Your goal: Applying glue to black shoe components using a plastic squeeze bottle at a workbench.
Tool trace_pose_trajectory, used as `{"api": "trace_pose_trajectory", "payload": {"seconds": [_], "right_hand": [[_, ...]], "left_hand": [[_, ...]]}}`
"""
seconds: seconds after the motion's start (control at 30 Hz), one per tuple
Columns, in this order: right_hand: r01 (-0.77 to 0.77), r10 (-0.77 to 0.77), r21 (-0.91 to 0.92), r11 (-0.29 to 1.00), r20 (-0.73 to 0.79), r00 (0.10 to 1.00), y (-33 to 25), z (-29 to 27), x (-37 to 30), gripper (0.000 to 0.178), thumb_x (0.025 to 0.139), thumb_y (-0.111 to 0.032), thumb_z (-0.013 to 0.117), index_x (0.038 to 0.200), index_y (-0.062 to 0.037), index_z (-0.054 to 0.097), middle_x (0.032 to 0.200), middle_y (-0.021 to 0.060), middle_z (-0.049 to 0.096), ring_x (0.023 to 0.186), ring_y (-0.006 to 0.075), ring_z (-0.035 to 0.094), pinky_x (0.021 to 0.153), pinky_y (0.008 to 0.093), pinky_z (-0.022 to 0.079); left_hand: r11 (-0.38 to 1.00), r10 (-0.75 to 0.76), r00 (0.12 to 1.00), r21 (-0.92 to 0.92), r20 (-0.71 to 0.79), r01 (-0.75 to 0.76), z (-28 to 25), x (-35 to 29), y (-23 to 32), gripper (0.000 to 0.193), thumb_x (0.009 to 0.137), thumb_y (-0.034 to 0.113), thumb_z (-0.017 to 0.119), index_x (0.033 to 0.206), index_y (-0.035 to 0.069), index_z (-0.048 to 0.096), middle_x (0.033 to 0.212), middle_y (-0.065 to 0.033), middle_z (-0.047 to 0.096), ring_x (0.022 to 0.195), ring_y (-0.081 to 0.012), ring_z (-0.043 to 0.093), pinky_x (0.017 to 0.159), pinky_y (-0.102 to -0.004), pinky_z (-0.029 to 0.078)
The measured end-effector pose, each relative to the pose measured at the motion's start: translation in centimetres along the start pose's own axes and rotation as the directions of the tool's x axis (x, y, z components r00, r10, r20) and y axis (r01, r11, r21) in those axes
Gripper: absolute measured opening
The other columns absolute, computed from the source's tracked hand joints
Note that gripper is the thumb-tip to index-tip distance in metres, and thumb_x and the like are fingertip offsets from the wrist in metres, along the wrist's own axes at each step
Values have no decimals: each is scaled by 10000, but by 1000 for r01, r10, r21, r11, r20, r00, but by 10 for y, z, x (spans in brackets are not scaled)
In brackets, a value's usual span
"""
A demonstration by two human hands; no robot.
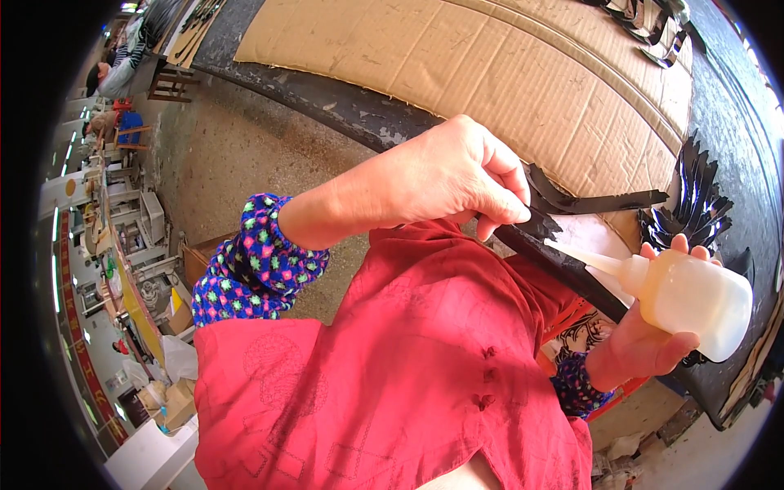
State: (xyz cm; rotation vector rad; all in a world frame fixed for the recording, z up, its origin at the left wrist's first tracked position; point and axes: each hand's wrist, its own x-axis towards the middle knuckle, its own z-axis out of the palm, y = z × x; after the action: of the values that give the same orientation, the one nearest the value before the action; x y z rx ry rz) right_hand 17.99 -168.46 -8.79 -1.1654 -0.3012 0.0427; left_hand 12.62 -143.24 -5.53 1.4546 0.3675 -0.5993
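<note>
My left hand (465,175) reaches in from the left with thumb and fingers pinched on a thin black strip with jagged edges (539,224) over the table's near edge. Cradled in my right hand (633,351) is a translucent squeeze bottle (698,302) of pale yellowish liquid, tipped on its side. Its long tapered nozzle (584,257) points left, close to the pinched strip. Another dark strip (612,202) lies just past my left fingertips. Beyond the bottle spreads a bunch of black, feather-like jagged pieces (694,196).
A large cardboard sheet (506,73) covers much of the dark worktable (327,98). More curved black strips (653,28) lie at its far right. Red cloth (408,351) drapes over my lap. Far left are a wooden stool (171,86) and another person (122,73).
</note>
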Motion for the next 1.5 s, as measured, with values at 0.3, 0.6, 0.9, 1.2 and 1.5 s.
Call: {"api": "trace_pose_trajectory", "payload": {"seconds": [0.3,0.6,0.9,1.2,1.5], "right_hand": [[39,-32,101,994,-75,997,-1,11,3,800,741,-448,591,1269,29,227,1282,208,307,1200,412,283,930,571,289],[35,-28,96,995,-77,997,0,13,2,800,747,-450,579,1281,21,214,1293,208,300,1197,408,292,929,556,304],[40,-35,54,998,-86,996,1,14,3,793,747,-469,566,1279,16,232,1280,206,324,1184,394,324,923,540,325],[40,-35,59,997,-73,997,2,11,3,786,745,-455,575,1278,13,235,1276,212,326,1183,396,323,921,548,323],[26,-20,88,996,-59,998,2,8,1,777,748,-438,578,1275,19,235,1273,219,323,1177,408,322,922,554,320]], "left_hand": [[999,31,999,25,32,-32,2,1,1,98,745,99,630,756,4,609,599,-1,550,478,-46,503,448,-163,372],[1000,7,999,18,52,-8,3,0,3,98,744,90,632,762,-4,610,592,-4,542,473,-48,497,437,-166,361],[999,-29,997,-22,76,31,5,0,3,98,749,86,630,769,-8,609,598,-9,546,479,-47,501,427,-160,352],[1000,-7,997,-25,74,8,4,2,3,89,740,79,631,763,-5,610,596,1,531,479,-48,497,440,-163,348],[998,-36,996,-40,76,39,2,4,3,86,744,86,626,756,3,608,587,1,530,480,-49,503,432,-162,348]]}}
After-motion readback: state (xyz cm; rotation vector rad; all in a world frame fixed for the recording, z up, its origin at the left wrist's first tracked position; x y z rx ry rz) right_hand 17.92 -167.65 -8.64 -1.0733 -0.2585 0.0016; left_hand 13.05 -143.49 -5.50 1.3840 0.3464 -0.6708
